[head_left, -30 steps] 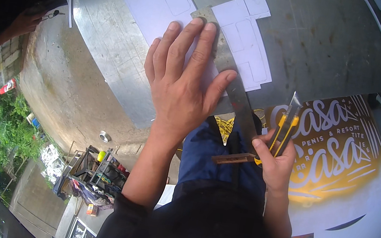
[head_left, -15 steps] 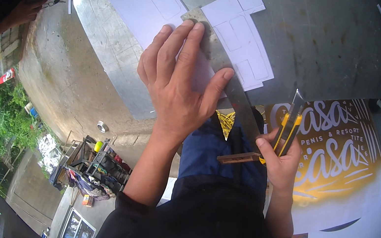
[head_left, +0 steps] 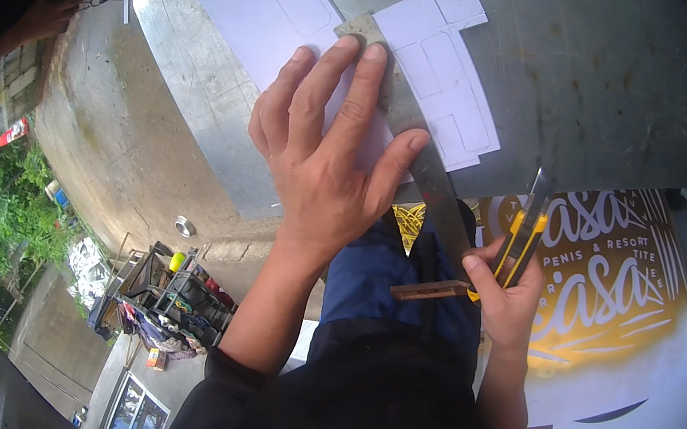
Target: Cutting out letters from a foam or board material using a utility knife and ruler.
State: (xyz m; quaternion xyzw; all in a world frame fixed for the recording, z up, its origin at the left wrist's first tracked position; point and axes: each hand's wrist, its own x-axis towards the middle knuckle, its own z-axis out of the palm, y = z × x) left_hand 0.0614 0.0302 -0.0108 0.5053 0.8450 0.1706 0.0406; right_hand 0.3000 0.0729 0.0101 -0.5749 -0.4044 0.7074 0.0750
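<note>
The left hand (head_left: 330,158) lies spread, palm down, fingers fanned toward twelve o'clock, pressing on a long grey metal straightedge (head_left: 410,135) and on the white paper sheet with cut rectangular outlines (head_left: 260,4) beneath it. The straightedge runs from eleven o'clock, near the fingertips, down toward five o'clock, past the thumb. Just beside its lower end, at four o'clock from the left hand, the right hand (head_left: 505,299) is closed around a yellow-and-black utility knife (head_left: 521,238), blade end pointing to twelve o'clock and touching the sheet metal's edge. A short brown wooden stick (head_left: 430,291) juts from that fist toward nine o'clock.

No container shows near the hands; a dark shelving rack crowded with small items (head_left: 178,296) stands at seven o'clock, contents too small to tell.

The work surface is a grey galvanised metal sheet (head_left: 615,87), scuffed and dull. At three o'clock lies an orange printed banner with white lettering (head_left: 611,284). Bare concrete floor (head_left: 112,142) spreads at nine o'clock, with green foliage (head_left: 5,197) beyond.
</note>
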